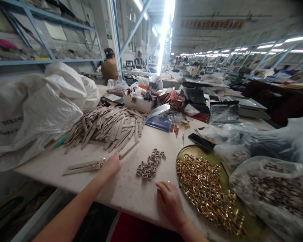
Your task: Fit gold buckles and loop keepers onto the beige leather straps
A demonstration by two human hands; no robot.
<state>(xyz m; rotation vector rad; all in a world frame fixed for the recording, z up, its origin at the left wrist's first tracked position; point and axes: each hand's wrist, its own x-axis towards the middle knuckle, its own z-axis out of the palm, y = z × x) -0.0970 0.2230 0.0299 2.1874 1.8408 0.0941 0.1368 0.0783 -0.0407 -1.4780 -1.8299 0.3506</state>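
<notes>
My left hand is closed on one end of a beige strap, which points away toward the far right. Beside that wrist lie a few finished-looking straps with metal buckles. A large heap of loose beige straps spreads beyond the hand. My right hand rests low over the table with its fingers curled together; whatever they hold, if anything, is hidden. Between both hands sits a small pile of beige strap loops. Right of my right hand, a round brass-coloured tray carries many gold metal buckles.
A white sack bulges at left. Clear bags of loops crowd the right edge. A dark phone, a pen and a blue packet lie farther back, before mixed scraps. Another person sits beyond.
</notes>
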